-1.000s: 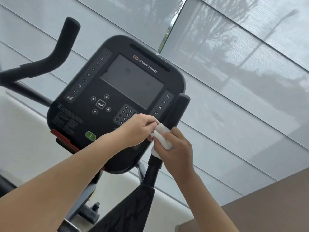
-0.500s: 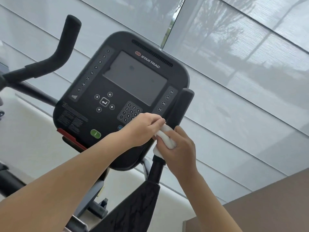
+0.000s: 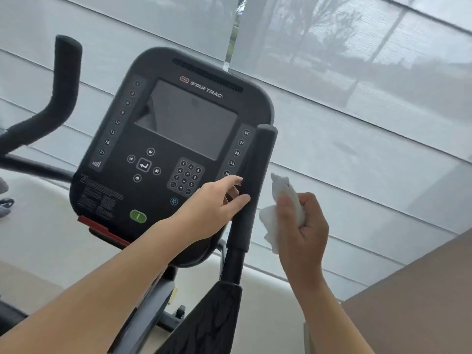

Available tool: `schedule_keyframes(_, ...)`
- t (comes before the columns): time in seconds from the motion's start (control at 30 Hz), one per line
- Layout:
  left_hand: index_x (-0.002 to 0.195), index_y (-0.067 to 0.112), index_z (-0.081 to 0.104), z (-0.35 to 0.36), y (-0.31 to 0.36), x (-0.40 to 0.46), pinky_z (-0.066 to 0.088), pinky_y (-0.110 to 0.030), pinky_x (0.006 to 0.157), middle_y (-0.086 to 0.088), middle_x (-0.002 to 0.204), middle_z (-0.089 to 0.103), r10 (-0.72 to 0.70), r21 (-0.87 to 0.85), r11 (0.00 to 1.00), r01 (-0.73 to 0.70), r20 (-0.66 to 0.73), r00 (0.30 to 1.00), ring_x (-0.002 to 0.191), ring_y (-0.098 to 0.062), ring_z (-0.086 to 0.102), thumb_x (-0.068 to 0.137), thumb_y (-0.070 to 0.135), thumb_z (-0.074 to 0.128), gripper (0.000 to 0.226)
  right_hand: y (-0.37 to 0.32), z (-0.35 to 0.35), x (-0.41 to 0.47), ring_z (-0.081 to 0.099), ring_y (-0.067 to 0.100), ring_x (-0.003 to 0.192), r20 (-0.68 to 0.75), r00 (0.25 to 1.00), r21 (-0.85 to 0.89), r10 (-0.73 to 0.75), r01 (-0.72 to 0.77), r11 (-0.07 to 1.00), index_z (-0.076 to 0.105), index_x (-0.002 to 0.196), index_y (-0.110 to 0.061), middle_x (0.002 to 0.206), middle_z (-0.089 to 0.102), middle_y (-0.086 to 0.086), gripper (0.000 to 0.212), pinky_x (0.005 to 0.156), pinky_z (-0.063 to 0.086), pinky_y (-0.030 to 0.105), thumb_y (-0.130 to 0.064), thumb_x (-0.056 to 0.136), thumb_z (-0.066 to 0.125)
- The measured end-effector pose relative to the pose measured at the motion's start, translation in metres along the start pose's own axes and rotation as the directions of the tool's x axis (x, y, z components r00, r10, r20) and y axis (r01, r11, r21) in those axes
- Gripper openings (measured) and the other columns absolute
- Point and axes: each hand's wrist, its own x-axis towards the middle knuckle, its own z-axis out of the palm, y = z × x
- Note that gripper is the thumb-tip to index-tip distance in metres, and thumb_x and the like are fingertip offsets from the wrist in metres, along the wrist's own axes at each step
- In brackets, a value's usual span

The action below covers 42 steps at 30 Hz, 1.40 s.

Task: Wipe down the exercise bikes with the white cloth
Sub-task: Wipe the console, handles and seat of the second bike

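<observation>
R hand (image 3: pixel 305 221) grips white cloth (image 3: pixel 277 215) just right of bike's R handlebar (image 3: pixel 255 185); L hand (image 3: pixel 217 203) open, fingertips touching it.

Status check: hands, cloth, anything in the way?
Left hand open, fingers by right handlebar. Right hand grips white cloth, clear of the bar. Nothing blocking.

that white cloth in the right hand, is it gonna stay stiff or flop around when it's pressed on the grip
Probably floppy: the white cloth is bunched in the right hand, its loose corners sticking out above and below the fingers. It looks thin and light, so it should likely mould round the foam handlebar grip rather than slide off.
</observation>
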Motion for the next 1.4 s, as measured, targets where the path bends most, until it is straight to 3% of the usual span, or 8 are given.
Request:
schedule_keyframes(0.07, 0.138, 0.033, 0.057, 0.000, -0.002, 0.001, 0.058, -0.038, 0.084, 0.018, 0.102, 0.068, -0.001, 0.032, 0.999, 0.001, -0.005, 1.000, 0.082, -0.006, 0.070, 0.102, 0.052, 0.057, 0.041, -0.005, 0.009, 0.020, 0.060, 0.033, 0.062, -0.020, 0.999, 0.049, 0.040, -0.039, 0.998, 0.056, 0.082, -0.022, 0.069, 0.058, 0.000, 0.030, 0.051, 0.054, 0.049, -0.043, 0.102, 0.064)
schedule_keyframes(0.2, 0.134, 0.026, 0.060, 0.001, 0.001, 0.001, 0.052, -0.029, 0.076, 0.014, 0.096, 0.070, 0.001, 0.020, 1.000, -0.001, 0.001, 1.000, 0.077, -0.005, 0.069, 0.104, 0.039, 0.059, 0.033, -0.004, 0.039, 0.027, 0.047, 0.011, 0.060, -0.009, 0.997, 0.067, 0.074, -0.074, 0.995, 0.044, 0.080, -0.017, 0.067, 0.047, -0.011, 0.036, 0.054, 0.042, 0.026, -0.034, 0.105, 0.063)
schedule_keyframes(0.33, 0.133, 0.020, 0.062, 0.003, -0.001, 0.005, 0.051, -0.029, 0.073, 0.011, 0.093, 0.072, -0.018, -0.040, 0.999, 0.018, -0.001, 1.000, 0.067, -0.006, 0.068, 0.103, 0.025, 0.063, 0.030, 0.023, 0.040, -0.014, 0.048, 0.028, 0.063, 0.009, 0.996, 0.057, 0.084, -0.085, 0.995, 0.043, 0.082, -0.015, 0.068, 0.048, 0.003, 0.038, 0.055, 0.042, 0.041, -0.042, 0.102, 0.060)
schedule_keyframes(0.57, 0.128, 0.028, 0.067, 0.000, -0.005, 0.010, 0.056, -0.032, 0.071, 0.005, 0.096, 0.076, -0.059, -0.148, 0.987, 0.065, 0.043, 0.997, 0.073, -0.014, 0.073, 0.101, 0.029, 0.067, 0.027, 0.035, 0.029, -0.037, 0.040, 0.034, 0.062, 0.091, 0.976, 0.063, 0.197, -0.203, 0.977, 0.038, 0.078, -0.010, 0.070, 0.038, 0.014, 0.048, 0.055, 0.037, 0.047, -0.046, 0.103, 0.055)
schedule_keyframes(0.8, 0.134, 0.025, 0.066, -0.004, -0.004, 0.011, 0.055, -0.031, 0.073, 0.011, 0.098, 0.076, -0.112, -0.128, 0.985, 0.117, 0.044, 0.993, 0.074, -0.011, 0.075, 0.097, 0.039, 0.069, 0.040, 0.011, 0.055, 0.050, 0.046, 0.015, 0.065, -0.013, 0.981, 0.083, 0.195, -0.194, 0.978, 0.044, 0.080, -0.010, 0.069, 0.044, -0.007, 0.042, 0.062, 0.043, 0.039, -0.040, 0.109, 0.049)
schedule_keyframes(1.13, 0.113, 0.039, 0.072, -0.007, -0.005, 0.012, 0.058, -0.028, 0.081, 0.015, 0.086, 0.077, -0.104, -0.152, 0.982, 0.108, 0.033, 0.994, 0.070, -0.011, 0.074, 0.094, 0.035, 0.074, 0.020, 0.034, 0.040, -0.033, 0.036, 0.010, 0.061, 0.080, 0.944, 0.115, 0.321, -0.329, 0.937, 0.039, 0.074, -0.018, 0.065, 0.036, -0.012, 0.040, 0.058, 0.036, 0.023, -0.044, 0.104, 0.046)
schedule_keyframes(1.23, 0.120, 0.030, 0.074, -0.008, -0.004, 0.013, 0.061, -0.034, 0.076, 0.011, 0.089, 0.078, -0.111, -0.161, 0.980, 0.118, 0.051, 0.992, 0.071, -0.013, 0.075, 0.093, 0.036, 0.073, 0.028, 0.027, 0.040, -0.002, 0.040, 0.015, 0.064, 0.136, 0.940, 0.085, 0.314, -0.326, 0.941, 0.040, 0.074, -0.016, 0.067, 0.039, -0.006, 0.046, 0.061, 0.039, 0.040, -0.047, 0.107, 0.050)
schedule_keyframes(1.4, 0.110, 0.040, 0.068, -0.008, -0.001, 0.013, 0.052, -0.015, 0.067, 0.012, 0.081, 0.078, -0.135, -0.159, 0.977, 0.141, 0.046, 0.990, 0.069, -0.007, 0.074, 0.093, 0.036, 0.073, 0.018, -0.006, 0.047, 0.069, 0.051, 0.012, 0.064, 0.096, 0.967, 0.092, 0.234, -0.243, 0.966, 0.046, 0.070, -0.025, 0.064, 0.049, -0.012, 0.042, 0.061, 0.043, 0.027, -0.037, 0.110, 0.050)
